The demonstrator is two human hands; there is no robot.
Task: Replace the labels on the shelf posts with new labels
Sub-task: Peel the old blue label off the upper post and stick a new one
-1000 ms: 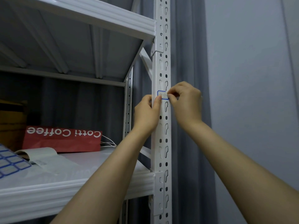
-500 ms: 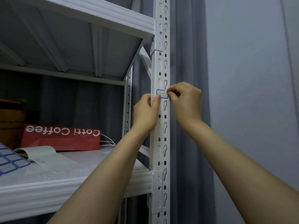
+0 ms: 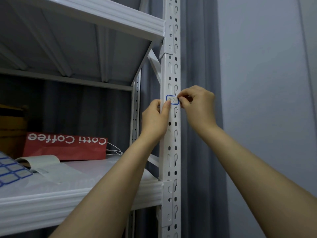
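Note:
A small white label with a blue border [image 3: 173,100] and handwriting sits on the front of the white perforated shelf post [image 3: 171,143], about mid-height. My left hand [image 3: 155,120] wraps around the post's left edge, its thumb pressing the label's lower left corner. My right hand [image 3: 197,104] is at the label's right edge, with curled fingertips pinching that edge. A sheet of blank blue-bordered labels [image 3: 12,172] lies on the lower shelf at the far left.
A red paper bag reading "Cotti Coffee" [image 3: 65,146] lies upside down on the white lower shelf [image 3: 85,196], with an open booklet [image 3: 39,160] in front. Another shelf [image 3: 103,14] spans overhead. A grey curtain [image 3: 199,66] and wall [image 3: 265,83] stand to the right.
Both hands stay on the label; the view has shifted slightly, and the handwriting on the label shows more clearly now.

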